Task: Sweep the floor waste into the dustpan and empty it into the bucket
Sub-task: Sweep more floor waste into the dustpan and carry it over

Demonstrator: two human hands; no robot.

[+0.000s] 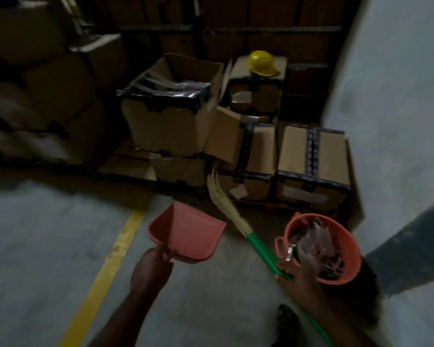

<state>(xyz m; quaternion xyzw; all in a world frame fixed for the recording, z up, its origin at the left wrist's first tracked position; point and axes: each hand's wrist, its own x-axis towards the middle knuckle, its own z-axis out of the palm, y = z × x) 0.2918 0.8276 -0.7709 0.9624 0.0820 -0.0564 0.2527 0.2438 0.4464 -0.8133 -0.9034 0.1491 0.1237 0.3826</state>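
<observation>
Dim light, view soft with blur.

My left hand (152, 267) held the pink dustpan (188, 231) at its near edge. The grip was clamped there, thumb on top, and the handle itself was hidden under my fingers. The pan hung over the grey floor (35, 246) with its hollow turned up toward me, left of the broom and apart from it.

My right hand (300, 281) had its grip closed round the green handle of the broom (262, 250). The pale bristles (217, 194) pointed far and left, their tips at the foot of the cartons (168, 126). The same hand lay against the near wall of the orange bucket (355, 256). I could not tell whether the bucket stood on the floor or hung from my fingers.

The bucket sat just right of the broom handle and near right of the dustpan. Waste (316, 242) lay inside it, crumpled clear wrap and darker scraps. A metal clip (290, 252) showed at its left rim.

A yellow line (103, 271) ran along the floor to the left of my left arm. The stacked cartons stood on the far side, one open at the top. A yellow hard hat (261, 62) rested on a far carton. A pale wall (398, 108) rose on the right. A dark shoe (287, 319) showed near the bottom edge, below my right hand.
</observation>
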